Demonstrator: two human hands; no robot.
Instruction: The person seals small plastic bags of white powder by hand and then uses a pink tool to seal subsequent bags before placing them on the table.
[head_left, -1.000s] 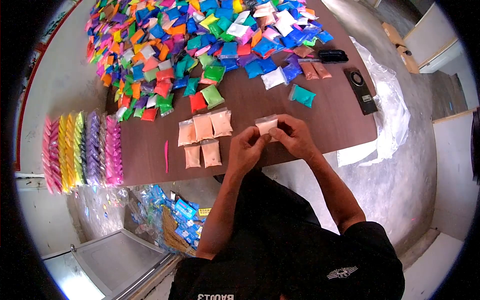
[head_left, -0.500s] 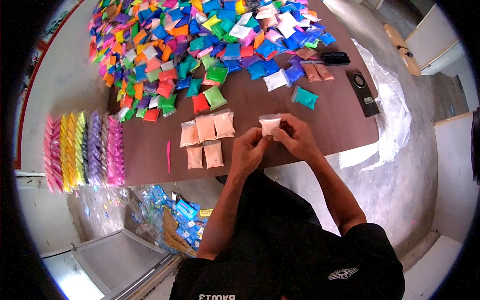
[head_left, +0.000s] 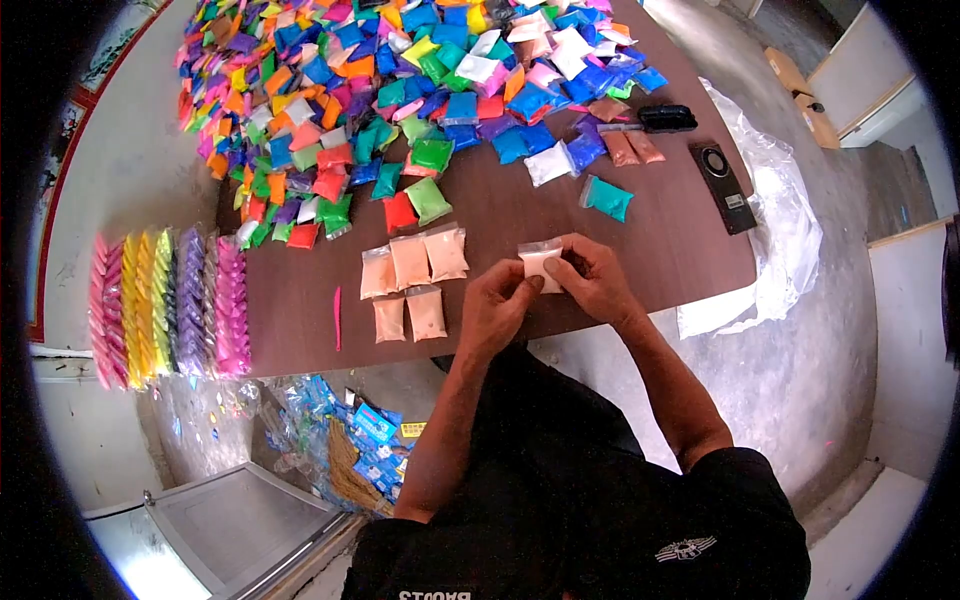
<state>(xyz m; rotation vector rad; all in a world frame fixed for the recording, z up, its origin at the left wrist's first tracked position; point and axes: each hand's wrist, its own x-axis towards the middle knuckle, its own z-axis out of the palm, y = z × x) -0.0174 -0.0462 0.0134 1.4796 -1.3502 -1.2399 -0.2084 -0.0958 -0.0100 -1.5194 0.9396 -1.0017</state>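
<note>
Between both hands, above the front of the brown table (head_left: 640, 260), I hold a small clear packet (head_left: 541, 262) of pale peach material. My left hand (head_left: 500, 305) pinches its left side, thumb on the front. My right hand (head_left: 592, 278) grips the right side, with the thumb pressed on the packet's face. Left of my hands lie several similar peach packets (head_left: 410, 262) in two rows. A thin pink plastic tool (head_left: 338, 318) lies farther left, near the table's front edge.
A large heap of colourful packets (head_left: 330, 100) covers the back left. Rows of packets (head_left: 190, 300) stand at the left edge. A teal packet (head_left: 606, 199), a black device (head_left: 724, 188) and a black object (head_left: 667, 119) lie right. White plastic sheeting (head_left: 775, 200) hangs beyond the table.
The view has shifted very slightly. Both hands keep their hold on the packet, with the thumbs moved a little on it. The other packets lie as before.
</note>
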